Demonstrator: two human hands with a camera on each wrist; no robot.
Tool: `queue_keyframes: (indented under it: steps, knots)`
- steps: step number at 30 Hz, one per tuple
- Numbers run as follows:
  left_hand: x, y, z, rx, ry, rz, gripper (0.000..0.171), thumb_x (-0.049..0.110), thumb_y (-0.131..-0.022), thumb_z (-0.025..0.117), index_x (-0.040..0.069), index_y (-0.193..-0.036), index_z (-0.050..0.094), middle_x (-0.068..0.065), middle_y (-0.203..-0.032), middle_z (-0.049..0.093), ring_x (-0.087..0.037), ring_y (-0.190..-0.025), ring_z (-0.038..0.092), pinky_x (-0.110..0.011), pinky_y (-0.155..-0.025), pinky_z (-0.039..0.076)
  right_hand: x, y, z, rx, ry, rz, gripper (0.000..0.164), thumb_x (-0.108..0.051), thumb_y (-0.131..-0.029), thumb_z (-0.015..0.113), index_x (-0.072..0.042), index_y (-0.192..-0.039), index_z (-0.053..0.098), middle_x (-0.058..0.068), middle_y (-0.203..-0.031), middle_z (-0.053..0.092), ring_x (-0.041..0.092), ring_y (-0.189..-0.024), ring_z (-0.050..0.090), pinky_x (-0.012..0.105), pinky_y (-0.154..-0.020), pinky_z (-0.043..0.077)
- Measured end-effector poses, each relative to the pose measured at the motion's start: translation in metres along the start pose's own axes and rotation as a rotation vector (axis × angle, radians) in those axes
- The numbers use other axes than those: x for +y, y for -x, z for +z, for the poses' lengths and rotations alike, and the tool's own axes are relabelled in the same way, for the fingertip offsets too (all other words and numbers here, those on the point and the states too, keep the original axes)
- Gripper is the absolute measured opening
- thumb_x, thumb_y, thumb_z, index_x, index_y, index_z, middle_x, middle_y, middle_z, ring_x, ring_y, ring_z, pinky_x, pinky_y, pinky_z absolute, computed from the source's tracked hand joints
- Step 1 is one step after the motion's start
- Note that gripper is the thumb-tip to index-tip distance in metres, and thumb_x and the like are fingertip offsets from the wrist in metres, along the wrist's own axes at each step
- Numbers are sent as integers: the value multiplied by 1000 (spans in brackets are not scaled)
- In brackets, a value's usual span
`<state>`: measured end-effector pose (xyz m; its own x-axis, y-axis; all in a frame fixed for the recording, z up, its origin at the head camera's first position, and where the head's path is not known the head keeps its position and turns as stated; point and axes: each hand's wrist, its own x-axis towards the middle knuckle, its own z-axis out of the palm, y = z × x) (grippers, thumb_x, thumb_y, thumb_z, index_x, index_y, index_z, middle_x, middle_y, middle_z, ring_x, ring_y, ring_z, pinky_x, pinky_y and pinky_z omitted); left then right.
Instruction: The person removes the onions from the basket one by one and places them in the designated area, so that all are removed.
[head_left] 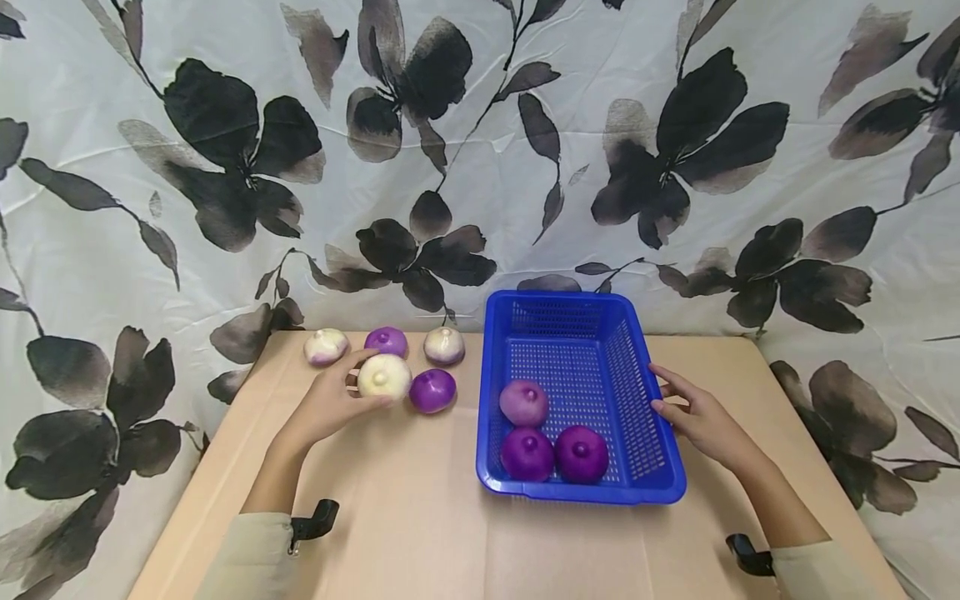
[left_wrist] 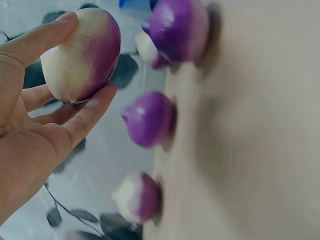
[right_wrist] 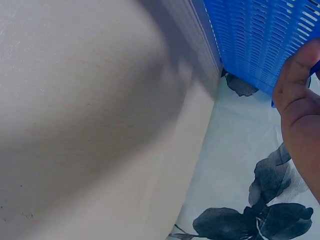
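Observation:
My left hand [head_left: 330,398] holds a cream-and-purple turnip [head_left: 385,378] between thumb and fingers, raised off the table; the left wrist view shows the same turnip [left_wrist: 82,55] from its side. Close around it on the table lie a purple turnip [head_left: 432,391], another purple one [head_left: 386,341] and two paler turnips [head_left: 444,345], the farther one at the left. My right hand [head_left: 699,417] grips the right rim of a blue plastic basket [head_left: 581,493]. Inside the basket's near left part sit three purple turnips [head_left: 528,454]. In the right wrist view, fingers [right_wrist: 300,65] curl at the basket's rim.
The table [head_left: 420,517] is light tan, with its back edge against a floral cloth [head_left: 525,167]. The basket stands right of the loose turnips, its perforated walls rising above the tabletop. Black straps with dark mounts [head_left: 318,518] are on both wrists.

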<state>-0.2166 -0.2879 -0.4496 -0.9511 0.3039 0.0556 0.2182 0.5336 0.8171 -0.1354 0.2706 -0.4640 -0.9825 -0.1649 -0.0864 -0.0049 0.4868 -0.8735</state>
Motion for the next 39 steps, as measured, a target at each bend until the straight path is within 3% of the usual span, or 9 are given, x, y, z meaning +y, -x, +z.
queue_keyframes:
  steps: [5,10,15,23,30,39]
  knots:
    - [-19,7,-6,20,-23,-64,83,25,-83,88,3,-151,47,-19,-141,59,-30,-105,63,-24,-82,55,-3,0,0,2,21,4,66,-15,-107,57,-5,-163,25,28,-124,55,21,-94,70,31,-74,64]
    - [-34,12,-10,21,-15,-112,85,25,-85,86,-2,-153,42,-24,-144,56,-32,-106,64,-23,-79,53,-3,0,-1,5,30,3,66,-15,-106,58,-4,-163,26,28,-123,57,20,-94,70,30,-74,63]
    - [-49,10,-8,25,-35,-154,85,26,-86,85,-2,-152,40,-28,-137,58,-34,-106,64,-26,-79,52,-2,1,-1,7,16,-1,65,-13,-106,57,-4,-163,25,28,-119,56,15,-89,68,29,-71,63]
    - [-64,1,-1,51,-46,-253,88,39,-90,81,-3,-154,37,-29,-144,54,-39,-119,61,-36,-91,49,-1,-1,0,6,9,-20,65,-11,-106,56,-3,-162,26,29,-118,56,15,-88,69,30,-71,63]
    - [-69,-3,3,31,-50,-282,87,46,-93,75,-7,-153,39,-29,-147,53,-41,-129,58,-48,-104,48,0,-1,0,-2,-21,-12,65,-11,-106,57,-2,-163,25,29,-118,54,15,-89,69,30,-71,63]
    - [-78,-7,7,18,-72,-271,81,44,-97,70,-12,-148,43,-33,-138,60,-42,-126,61,-50,-106,50,1,-1,0,-9,-40,-13,64,-10,-107,54,0,-162,23,31,-118,53,12,-87,68,30,-70,63]
